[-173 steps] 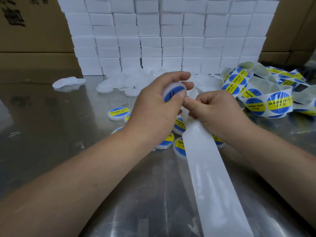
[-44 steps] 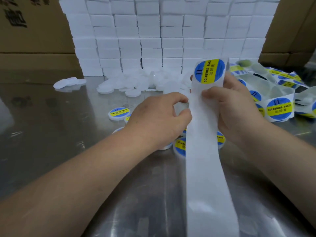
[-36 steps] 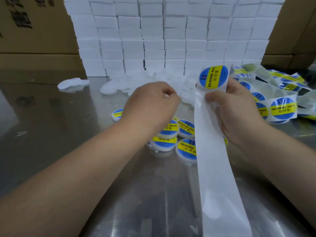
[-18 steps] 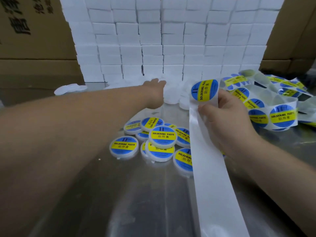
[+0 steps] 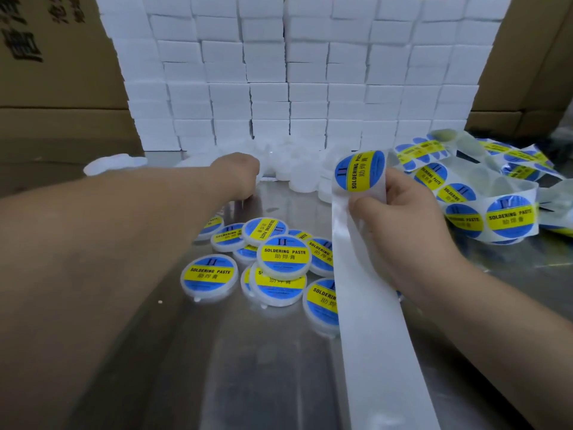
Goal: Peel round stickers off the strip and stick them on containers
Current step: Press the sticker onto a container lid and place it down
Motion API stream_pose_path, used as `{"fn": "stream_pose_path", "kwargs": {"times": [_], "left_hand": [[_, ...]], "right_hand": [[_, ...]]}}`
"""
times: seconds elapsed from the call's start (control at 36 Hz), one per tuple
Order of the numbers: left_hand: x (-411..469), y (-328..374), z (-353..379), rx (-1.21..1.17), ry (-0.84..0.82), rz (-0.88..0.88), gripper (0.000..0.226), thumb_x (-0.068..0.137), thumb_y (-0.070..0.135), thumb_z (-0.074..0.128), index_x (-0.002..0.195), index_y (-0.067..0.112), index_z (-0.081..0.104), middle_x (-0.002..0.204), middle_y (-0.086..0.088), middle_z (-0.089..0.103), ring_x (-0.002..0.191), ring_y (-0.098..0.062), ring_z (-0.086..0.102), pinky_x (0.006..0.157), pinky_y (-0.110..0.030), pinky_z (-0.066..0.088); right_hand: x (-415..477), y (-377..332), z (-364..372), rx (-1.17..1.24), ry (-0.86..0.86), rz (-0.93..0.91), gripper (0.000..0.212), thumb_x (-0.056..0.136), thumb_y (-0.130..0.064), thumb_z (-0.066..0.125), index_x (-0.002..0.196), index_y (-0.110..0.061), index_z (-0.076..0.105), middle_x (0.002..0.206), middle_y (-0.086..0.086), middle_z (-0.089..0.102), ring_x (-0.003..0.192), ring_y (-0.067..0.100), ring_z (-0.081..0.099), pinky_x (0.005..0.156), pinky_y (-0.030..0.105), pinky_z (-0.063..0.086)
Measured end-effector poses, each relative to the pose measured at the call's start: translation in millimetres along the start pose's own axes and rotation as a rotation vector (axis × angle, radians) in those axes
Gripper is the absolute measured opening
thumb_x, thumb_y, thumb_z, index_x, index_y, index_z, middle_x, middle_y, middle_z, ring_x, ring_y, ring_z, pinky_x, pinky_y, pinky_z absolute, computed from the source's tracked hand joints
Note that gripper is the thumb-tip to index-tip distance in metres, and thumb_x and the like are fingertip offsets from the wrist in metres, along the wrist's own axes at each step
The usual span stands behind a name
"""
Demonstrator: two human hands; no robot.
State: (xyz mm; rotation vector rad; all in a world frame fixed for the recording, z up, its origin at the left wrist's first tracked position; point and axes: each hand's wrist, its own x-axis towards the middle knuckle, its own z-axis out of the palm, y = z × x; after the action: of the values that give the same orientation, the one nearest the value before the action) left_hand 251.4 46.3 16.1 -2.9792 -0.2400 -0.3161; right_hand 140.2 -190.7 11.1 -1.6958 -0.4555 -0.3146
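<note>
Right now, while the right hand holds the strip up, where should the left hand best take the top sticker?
Probably pinch the top sticker by its upper left edge, coming from the left: the strip bends back there, while the right hand sits at its lower right.

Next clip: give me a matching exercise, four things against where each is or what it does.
1 left hand; 2 right hand; 3 labelled containers; 4 white boxes.
A stacked in a wall at the back; B grips the sticker strip; C clustered on the metal table; D stretched out to the unlabelled containers.
Pairs: 1-D, 2-B, 3-C, 4-A.
</note>
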Motion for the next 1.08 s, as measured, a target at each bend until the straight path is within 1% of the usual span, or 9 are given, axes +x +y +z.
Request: {"fn": "stream_pose_path", "kwargs": {"times": [0.22, 0.33, 0.56, 0.67, 0.75, 0.81, 0.89, 0.97, 1.08], "left_hand": [[-7.4, 3.2, -16.4, -0.412, 0.212, -0.095, 0.039, 0.087, 0.016, 0.048, 0.126, 0.014, 0.053, 0.129, -0.007, 0.053, 0.115, -0.027, 0.049, 0.089, -0.029, 0.039], [-33.3, 18.4, -49.8, -1.055, 0.298, -0.260, 0.013, 0.085, 0.017, 0.050, 0.084, 0.019, 0.062, 0.082, -0.004, 0.058, 0.076, -0.023, 0.051, 0.058, -0.022, 0.038], [-110.7, 47.7, -87.6, -1.754, 0.287, -0.396, 0.026, 0.086, 0.008, 0.041, 0.066, 0.017, 0.055, 0.063, 0.005, 0.057, 0.060, -0.013, 0.051, 0.063, -0.026, 0.045], [-146.4, 57.4, -82.0, -1.709, 0.307, -0.435, 0.039, 0.081, 0.010, 0.040, 0.046, 0.018, 0.055, 0.038, 0.012, 0.050, 0.031, -0.006, 0.043, 0.038, -0.009, 0.030], [-164.3, 65.7, -69.9, -1.508, 0.386, -0.304, 0.038, 0.083, 0.015, 0.042, 0.049, 0.021, 0.058, 0.047, 0.017, 0.054, 0.041, 0.002, 0.043, 0.042, -0.017, 0.034], [-169.3, 70.8, -64.1, -1.369, 0.457, -0.157, 0.023, 0.081, 0.019, 0.050, 0.061, 0.023, 0.060, 0.058, 0.015, 0.054, 0.054, -0.001, 0.044, 0.053, -0.015, 0.036], [-171.9, 73.7, -60.3, -1.093, 0.531, -0.018, 0.013, 0.070, 0.036, 0.052, 0.078, 0.039, 0.061, 0.064, 0.012, 0.044, 0.059, -0.003, 0.043, 0.060, -0.017, 0.036], [-176.1, 74.4, -58.2, -0.767, 0.554, 0.150, 0.034, 0.072, 0.040, 0.054, 0.105, 0.037, 0.065, 0.074, 0.012, 0.037, 0.078, -0.005, 0.043, 0.064, -0.020, 0.032], [-177.3, 71.4, -54.4, -0.693, 0.601, 0.164, 0.029, 0.077, 0.033, 0.065, 0.107, 0.033, 0.067, 0.075, 0.011, 0.036, 0.078, -0.005, 0.045, 0.066, -0.023, 0.034]], "right_hand": [[-1.0, 0.4, 2.7, -0.016, -0.006, 0.018, 0.025, 0.079, -0.003, 0.049, 0.087, -0.018, 0.066, 0.068, -0.006, 0.062, 0.063, 0.008, 0.050, 0.060, 0.023, 0.043], [-0.1, -0.5, 3.0, -0.033, -0.018, 0.007, 0.022, 0.079, -0.003, 0.049, 0.083, -0.019, 0.065, 0.061, -0.014, 0.059, 0.060, 0.004, 0.049, 0.059, 0.021, 0.043], [-3.4, -4.8, 3.3, -0.027, -0.112, 0.005, 0.028, 0.075, 0.005, 0.042, 0.083, -0.014, 0.062, 0.057, -0.014, 0.055, 0.050, 0.001, 0.045, 0.046, 0.011, 0.036], [-5.6, -7.1, 2.5, -0.035, -0.129, -0.046, 0.029, 0.075, 0.008, 0.041, 0.088, -0.007, 0.063, 0.075, 0.013, 0.059, 0.062, 0.009, 0.046, 0.052, 0.018, 0.036], [-5.5, -6.2, 1.7, -0.116, -0.111, -0.083, 0.019, 0.076, 0.004, 0.043, 0.090, 0.008, 0.054, 0.077, 0.027, 0.047, 0.065, 0.015, 0.036, 0.057, 0.025, 0.031], [-4.0, -4.0, 1.1, -0.178, -0.096, -0.111, 0.005, 0.077, 0.001, 0.046, 0.074, 0.004, 0.048, 0.066, 0.016, 0.036, 0.061, 0.011, 0.032, 0.054, 0.025, 0.028], [-3.5, -0.7, 2.4, -0.196, -0.064, -0.183, 0.032, 0.078, -0.001, 0.049, 0.056, -0.016, 0.031, 0.054, -0.009, 0.027, 0.049, 0.004, 0.026, 0.045, 0.016, 0.023], [-2.4, 0.4, 3.2, -0.168, -0.079, -0.203, 0.035, 0.079, 0.002, 0.050, 0.051, -0.018, 0.042, 0.049, -0.012, 0.035, 0.048, 0.001, 0.033, 0.045, 0.011, 0.025], [-5.0, -2.9, 2.5, -0.137, -0.163, -0.262, 0.043, 0.081, 0.003, 0.053, 0.065, -0.036, 0.064, 0.066, -0.012, 0.059, 0.068, 0.002, 0.053, 0.064, 0.017, 0.043]]}}
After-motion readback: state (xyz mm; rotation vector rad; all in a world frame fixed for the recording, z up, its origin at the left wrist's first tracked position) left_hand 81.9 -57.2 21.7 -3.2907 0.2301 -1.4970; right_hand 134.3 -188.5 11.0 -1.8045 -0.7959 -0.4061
